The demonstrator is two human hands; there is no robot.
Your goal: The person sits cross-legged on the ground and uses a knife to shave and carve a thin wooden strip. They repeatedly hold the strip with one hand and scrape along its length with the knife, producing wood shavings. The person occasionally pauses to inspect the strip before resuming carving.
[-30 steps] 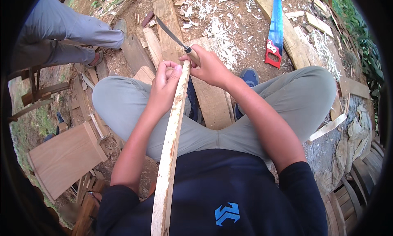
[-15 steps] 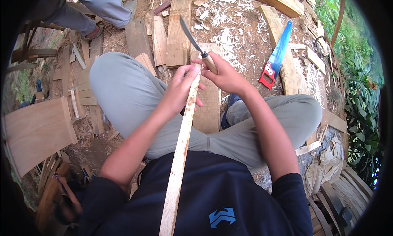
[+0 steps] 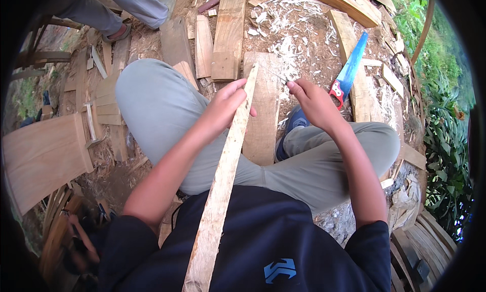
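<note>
A long, pale strip of wood (image 3: 220,190) runs up from my lap across my shirt, narrowing to a point at its far end. My left hand (image 3: 223,105) is closed around it near that tip. My right hand (image 3: 318,103) is to the right, apart from the strip, with its fingers wrapped round the handle of a curved knife (image 3: 280,79). The thin blade points left toward the strip's tip and looks faint, almost edge-on. The palm hides most of the handle. Beneath both hands, a flat board (image 3: 260,132) lies on the ground between my legs.
A handsaw (image 3: 352,66) with a blue blade and red handle rests by a plank at the right. Wood shavings (image 3: 293,23) cover the dirt ahead. Thick planks (image 3: 229,33) lie beyond my knees. Another person's legs (image 3: 136,6) stand at the far left, near a wooden panel (image 3: 45,160).
My right hand has moved right, away from the strip, and the knife has turned from pointing up to pointing left. The strip's near end has shifted left and its tip shows above my left hand.
</note>
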